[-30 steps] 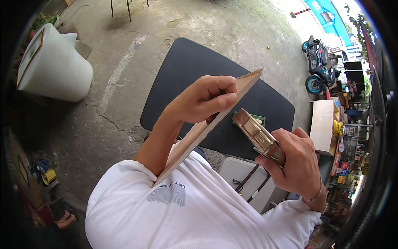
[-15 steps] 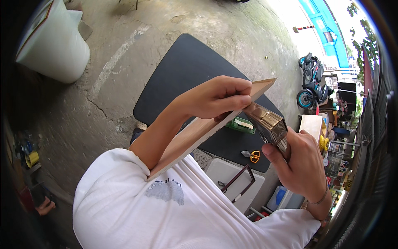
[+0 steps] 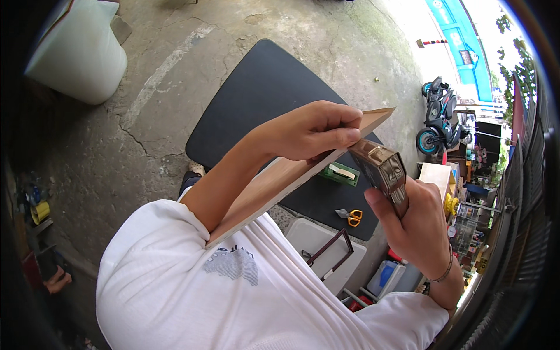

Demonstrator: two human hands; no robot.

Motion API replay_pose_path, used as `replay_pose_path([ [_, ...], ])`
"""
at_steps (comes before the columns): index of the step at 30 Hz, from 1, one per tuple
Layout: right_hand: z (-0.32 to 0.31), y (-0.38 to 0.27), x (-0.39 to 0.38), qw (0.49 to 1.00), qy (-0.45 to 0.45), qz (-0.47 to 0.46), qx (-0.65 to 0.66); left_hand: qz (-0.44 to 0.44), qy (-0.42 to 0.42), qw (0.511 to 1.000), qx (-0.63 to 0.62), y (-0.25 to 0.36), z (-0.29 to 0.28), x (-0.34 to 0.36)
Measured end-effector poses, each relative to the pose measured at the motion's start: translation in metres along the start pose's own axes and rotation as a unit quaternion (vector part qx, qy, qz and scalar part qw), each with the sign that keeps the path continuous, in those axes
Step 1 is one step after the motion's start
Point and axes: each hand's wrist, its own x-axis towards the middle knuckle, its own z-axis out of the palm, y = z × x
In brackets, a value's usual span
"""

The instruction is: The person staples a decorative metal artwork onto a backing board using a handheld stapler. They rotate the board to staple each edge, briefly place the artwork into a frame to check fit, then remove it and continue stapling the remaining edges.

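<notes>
A thin light-brown wooden board (image 3: pixel 256 201) is held up slantwise between my chest and the far right. My left hand (image 3: pixel 315 131) is closed over its upper part, thumb on the near side. My right hand (image 3: pixel 417 230) is wrapped round a shiny metal staple gun (image 3: pixel 382 169). The staple gun's nose meets the board's pale edge just beside my left thumb; the exact contact spot is hidden. Below the board, on the black table (image 3: pixel 256 93), lie a green tool with a pale strip (image 3: pixel 340 174) and yellow-handled scissors (image 3: pixel 351 217).
Nearer me is a light grey tabletop (image 3: pixel 298 233) with a dark rectangular frame (image 3: pixel 333 251) on it. Clutter and a blue-and-white container (image 3: pixel 385 277) stand to the right. A motorcycle (image 3: pixel 438 122) is parked far right; a big white wrapped roll (image 3: pixel 81 58) stands far left.
My hands, the board and the staple gun have shifted very slightly in view, and the staple gun has tilted a little. Both grips stay the same.
</notes>
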Motion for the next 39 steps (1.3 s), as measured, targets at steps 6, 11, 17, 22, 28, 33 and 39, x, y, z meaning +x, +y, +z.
replay_pose_path([
  [6, 0.001, 0.003, -0.001, 1.000, 0.012, -0.002, 0.003, -0.013, 0.003, 1.000, -0.007, 0.001, 0.002, -0.002],
  [11, 0.001, 0.004, 0.000, 1.000, 0.026, -0.017, -0.003, -0.009, -0.004, 1.000, -0.006, 0.000, 0.002, 0.001],
  [17, 0.007, 0.011, -0.001, 0.999, 0.038, -0.017, 0.005, -0.004, -0.006, 1.000, 0.002, -0.001, 0.002, 0.004],
  [22, 0.007, 0.011, -0.002, 0.999, 0.032, -0.006, 0.011, -0.003, -0.001, 1.000, 0.006, -0.002, 0.005, 0.003],
  [28, 0.008, 0.012, -0.002, 0.999, 0.039, -0.012, 0.011, -0.007, 0.000, 1.000, 0.000, -0.003, 0.005, 0.003],
  [33, 0.007, 0.010, -0.008, 0.999, 0.040, 0.003, 0.000, -0.009, -0.001, 1.000, 0.001, -0.003, 0.009, 0.003],
  [39, 0.001, 0.022, -0.014, 0.988, 0.108, -0.050, 0.102, -0.012, 0.020, 1.000, 0.020, 0.008, -0.002, -0.010],
])
